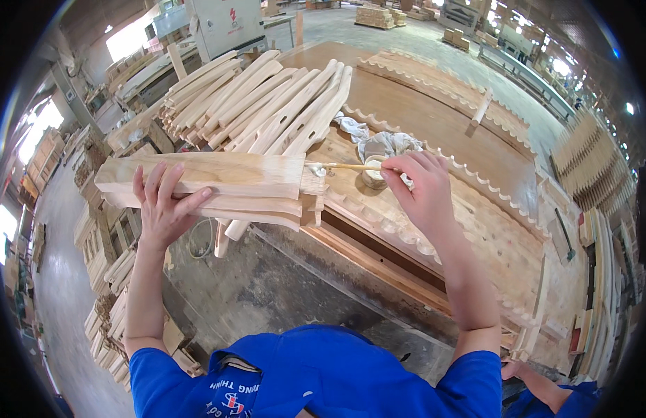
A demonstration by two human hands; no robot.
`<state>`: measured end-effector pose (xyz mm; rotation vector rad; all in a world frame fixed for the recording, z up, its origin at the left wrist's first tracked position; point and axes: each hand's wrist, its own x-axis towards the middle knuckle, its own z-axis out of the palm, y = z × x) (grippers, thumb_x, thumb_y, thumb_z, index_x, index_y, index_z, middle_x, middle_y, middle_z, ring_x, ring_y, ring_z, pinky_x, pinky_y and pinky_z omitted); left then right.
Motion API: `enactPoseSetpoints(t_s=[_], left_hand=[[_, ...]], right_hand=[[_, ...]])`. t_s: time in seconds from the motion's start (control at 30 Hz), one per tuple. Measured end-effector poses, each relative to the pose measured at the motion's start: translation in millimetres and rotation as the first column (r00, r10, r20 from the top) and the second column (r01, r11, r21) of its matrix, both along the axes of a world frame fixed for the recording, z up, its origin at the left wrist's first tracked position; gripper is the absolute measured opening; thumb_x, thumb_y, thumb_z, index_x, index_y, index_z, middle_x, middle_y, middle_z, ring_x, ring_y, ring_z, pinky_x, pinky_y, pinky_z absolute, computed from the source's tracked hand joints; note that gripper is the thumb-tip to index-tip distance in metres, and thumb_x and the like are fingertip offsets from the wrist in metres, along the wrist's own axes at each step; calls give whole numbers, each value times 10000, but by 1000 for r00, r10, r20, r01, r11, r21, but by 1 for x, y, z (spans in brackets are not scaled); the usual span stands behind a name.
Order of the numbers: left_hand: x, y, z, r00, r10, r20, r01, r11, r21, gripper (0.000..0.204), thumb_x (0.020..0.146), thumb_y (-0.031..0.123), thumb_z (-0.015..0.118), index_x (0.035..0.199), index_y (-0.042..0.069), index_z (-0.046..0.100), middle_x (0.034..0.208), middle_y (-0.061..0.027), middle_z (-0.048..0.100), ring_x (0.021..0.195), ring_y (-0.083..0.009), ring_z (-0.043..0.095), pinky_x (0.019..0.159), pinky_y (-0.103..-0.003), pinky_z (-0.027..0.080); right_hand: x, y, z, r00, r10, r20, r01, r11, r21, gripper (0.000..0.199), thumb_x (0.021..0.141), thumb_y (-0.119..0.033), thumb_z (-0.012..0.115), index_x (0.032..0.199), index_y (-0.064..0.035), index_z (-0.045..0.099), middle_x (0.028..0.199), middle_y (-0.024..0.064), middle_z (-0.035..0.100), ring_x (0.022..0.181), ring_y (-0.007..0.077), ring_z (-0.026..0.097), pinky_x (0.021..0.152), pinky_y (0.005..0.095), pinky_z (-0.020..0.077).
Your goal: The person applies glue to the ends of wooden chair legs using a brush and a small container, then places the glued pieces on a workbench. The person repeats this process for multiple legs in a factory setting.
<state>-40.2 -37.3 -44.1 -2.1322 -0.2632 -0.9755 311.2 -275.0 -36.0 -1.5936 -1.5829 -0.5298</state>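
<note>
My left hand [163, 198] is closed around a stack of pale, shaped wooden pieces, thumb across the side and fingers over the top. The upper wooden piece [246, 171] lies sideways, its stubby tenon [313, 183] pointing right. Pinched in my right hand [422, 182] is a thin wooden stick [347, 166], whose white-coated tip touches or nearly touches the tenon. Beneath the right fingers stands a small cup [372, 178] of whitish paste, partly hidden by the hand. Crumpled white-grey rags [389, 144] lie just behind the cup.
A large pile of curved wooden parts [260, 101] sits beyond my left hand. Scalloped wooden rails [469, 171] run along the worktable [420, 97], with a short wooden rod [482, 107] farther back. A hammer [565, 233] lies at the right. Another person's arm [542, 384] shows at the lower right.
</note>
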Motion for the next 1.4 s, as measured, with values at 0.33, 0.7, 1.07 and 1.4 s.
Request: enactPoseSetpoints(t_s=[0.33, 0.7, 1.07, 1.4], left_hand=[[-30, -10, -1, 999, 36, 1, -36, 999, -22, 834, 572, 255, 842, 1263, 482, 435, 1311, -28, 401, 1187, -306, 415, 999, -516, 294], [-64, -16, -7, 999, 40, 33, -38, 997, -66, 814, 544, 238, 837, 1229, 493, 479, 1297, -15, 424, 1166, -292, 434, 980, -490, 304], [-80, -19, -8, 998, 10, 58, -5, 997, -76, 823, 534, 204, 841, 1230, 459, 485, 1295, -19, 424, 1179, -284, 435, 1000, -480, 290], [-83, -22, -6, 998, 8, 65, -3, 997, -73, 807, 526, 198, 833, 1212, 458, 495, 1300, -15, 425, 1169, -287, 437, 986, -481, 292]], right_hand=[[-37, -11, -10, 984, -102, 144, 70, 975, 212, 99, 760, -117, 711, 845, -134, 664, 772, -5, 592, 732, 189, 535, 760, 349, 345], [-68, -39, -4, 999, 4, 42, -4, 1000, 6, 106, 744, -73, 706, 836, -111, 670, 758, 23, 622, 726, 209, 566, 750, 348, 367], [-94, -17, -14, 987, -4, 159, -3, 999, 42, 88, 754, -126, 710, 829, -145, 668, 743, -10, 602, 716, 184, 546, 741, 342, 344], [-96, -24, -17, 976, -26, 214, 13, 998, 60, 114, 736, -112, 724, 832, -143, 671, 747, -5, 595, 703, 181, 540, 743, 351, 348]])
